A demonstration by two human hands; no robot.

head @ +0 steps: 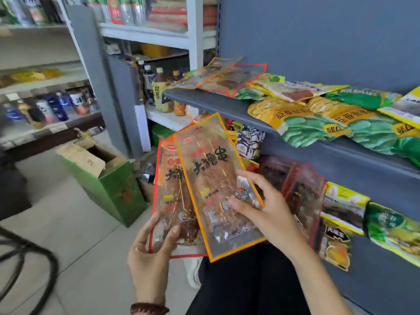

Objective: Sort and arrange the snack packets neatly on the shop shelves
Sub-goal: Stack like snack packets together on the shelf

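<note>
Shelf (204,101): orange-edged packet (211,178) pinched in right hand (270,214) fingers (252,178), red-edged packet (170,201) in left hand (147,258)

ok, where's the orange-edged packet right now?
Head view, centre: the orange-edged packet is in the right hand, overlapping the red-edged packet in the left hand, below the grey shelf.

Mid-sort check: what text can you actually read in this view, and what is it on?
"双萃": label of the yellow-green bottle.
"大撸串", as best it reads: orange-edged packet held by the right hand.
"大" only, the rest is covered: red-edged packet held by the left hand.
Green-and-yellow packets on the upper shelf: print is upside down and blurred, so unreadable.
Small print everywhere else: too small to read.
</note>
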